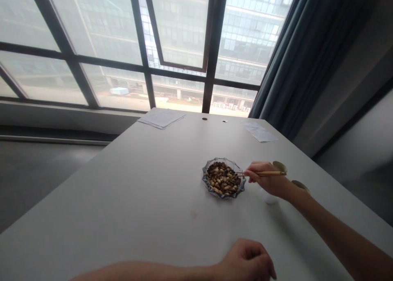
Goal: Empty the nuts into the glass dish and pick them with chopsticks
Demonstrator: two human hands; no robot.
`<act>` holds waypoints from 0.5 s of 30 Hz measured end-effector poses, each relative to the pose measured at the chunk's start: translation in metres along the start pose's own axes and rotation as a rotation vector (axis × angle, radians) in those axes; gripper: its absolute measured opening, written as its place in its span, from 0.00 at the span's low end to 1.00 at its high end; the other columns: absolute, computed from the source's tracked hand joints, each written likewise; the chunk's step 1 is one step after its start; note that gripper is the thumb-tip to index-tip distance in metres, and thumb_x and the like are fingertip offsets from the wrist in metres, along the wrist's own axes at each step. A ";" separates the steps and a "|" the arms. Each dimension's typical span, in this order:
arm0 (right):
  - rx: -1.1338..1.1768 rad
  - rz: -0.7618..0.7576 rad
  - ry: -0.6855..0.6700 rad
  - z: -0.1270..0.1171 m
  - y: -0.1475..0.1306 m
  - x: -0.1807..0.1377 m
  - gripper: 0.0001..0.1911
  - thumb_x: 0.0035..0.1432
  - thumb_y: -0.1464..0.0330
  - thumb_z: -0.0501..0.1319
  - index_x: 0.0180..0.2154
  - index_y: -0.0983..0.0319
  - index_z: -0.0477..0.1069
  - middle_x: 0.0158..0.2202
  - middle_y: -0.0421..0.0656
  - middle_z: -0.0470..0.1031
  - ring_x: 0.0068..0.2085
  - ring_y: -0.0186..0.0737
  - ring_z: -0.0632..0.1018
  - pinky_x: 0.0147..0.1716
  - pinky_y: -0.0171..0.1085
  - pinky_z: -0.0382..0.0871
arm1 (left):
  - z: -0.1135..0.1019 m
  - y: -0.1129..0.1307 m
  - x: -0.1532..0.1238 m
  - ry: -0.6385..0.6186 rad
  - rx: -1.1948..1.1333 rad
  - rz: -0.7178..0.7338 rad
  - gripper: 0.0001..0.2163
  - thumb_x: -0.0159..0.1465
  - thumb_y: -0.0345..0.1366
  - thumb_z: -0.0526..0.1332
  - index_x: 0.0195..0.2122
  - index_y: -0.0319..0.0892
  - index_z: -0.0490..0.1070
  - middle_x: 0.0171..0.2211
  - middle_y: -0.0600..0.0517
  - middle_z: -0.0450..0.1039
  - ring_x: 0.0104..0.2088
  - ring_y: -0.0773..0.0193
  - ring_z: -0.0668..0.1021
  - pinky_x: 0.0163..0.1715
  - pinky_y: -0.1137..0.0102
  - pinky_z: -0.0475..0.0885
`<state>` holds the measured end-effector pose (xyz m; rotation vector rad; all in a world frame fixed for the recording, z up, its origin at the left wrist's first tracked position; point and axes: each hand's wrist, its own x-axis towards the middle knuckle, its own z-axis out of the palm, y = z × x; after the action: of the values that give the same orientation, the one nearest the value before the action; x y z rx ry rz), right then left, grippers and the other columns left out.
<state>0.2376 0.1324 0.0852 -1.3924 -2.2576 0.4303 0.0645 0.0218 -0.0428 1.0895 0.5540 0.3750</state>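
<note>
Held in my right hand [265,178] is a pair of chopsticks [270,173], lying almost level with the tips pointing left. Those tips reach over the right side of a scalloped clear glass bowl [205,178]. Inside it lies a mix of dark striped seeds and pale nuts, perhaps peanuts [222,177]. Whether the tips grip a piece is too small to tell. My left hand [247,261] rests on the table at the bottom of the view, its fingers curled in and nothing visible in them.
Partly hidden by my right hand and forearm are two greenish round containers [280,166] and a small white one [270,198]. Papers lie at the white table's [138,203] far left [162,119] and far right [260,132]. Windows and a dark curtain [294,64] stand beyond.
</note>
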 end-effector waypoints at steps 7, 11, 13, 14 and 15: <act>-0.021 -0.002 0.006 0.007 0.005 0.003 0.25 0.70 0.54 0.54 0.25 0.60 0.73 0.25 0.44 0.77 0.27 0.39 0.77 0.29 0.37 0.67 | 0.000 -0.001 0.001 0.005 0.002 0.015 0.21 0.52 0.56 0.62 0.26 0.39 0.72 0.20 0.55 0.66 0.21 0.70 0.65 0.24 0.71 0.57; -0.049 -0.033 0.026 0.009 0.005 0.001 0.25 0.71 0.54 0.53 0.24 0.59 0.70 0.24 0.43 0.76 0.26 0.38 0.75 0.28 0.37 0.65 | 0.000 -0.003 0.001 0.008 0.005 0.006 0.18 0.52 0.53 0.62 0.26 0.39 0.72 0.20 0.55 0.67 0.21 0.71 0.65 0.24 0.72 0.57; -0.076 -0.054 0.030 0.010 0.006 0.000 0.25 0.71 0.55 0.54 0.24 0.60 0.70 0.24 0.42 0.76 0.26 0.37 0.74 0.28 0.36 0.64 | 0.000 -0.002 0.001 0.014 0.014 -0.005 0.17 0.52 0.51 0.62 0.26 0.40 0.73 0.20 0.55 0.66 0.21 0.71 0.65 0.23 0.72 0.56; -0.090 -0.065 0.032 0.010 0.006 -0.001 0.25 0.71 0.55 0.54 0.24 0.60 0.70 0.24 0.42 0.75 0.26 0.37 0.74 0.29 0.36 0.64 | 0.000 -0.002 0.001 0.015 0.016 -0.007 0.17 0.52 0.51 0.62 0.26 0.40 0.73 0.20 0.55 0.67 0.21 0.71 0.65 0.23 0.72 0.56; -0.099 -0.075 0.032 0.010 0.006 -0.001 0.25 0.71 0.55 0.54 0.24 0.60 0.71 0.24 0.42 0.75 0.26 0.36 0.74 0.29 0.36 0.64 | 0.000 -0.001 0.001 0.016 0.015 -0.007 0.17 0.52 0.51 0.62 0.25 0.40 0.73 0.20 0.55 0.67 0.21 0.71 0.65 0.23 0.72 0.56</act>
<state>0.2376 0.1338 0.0738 -1.3472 -2.3240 0.2735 0.0651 0.0218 -0.0441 1.1000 0.5752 0.3737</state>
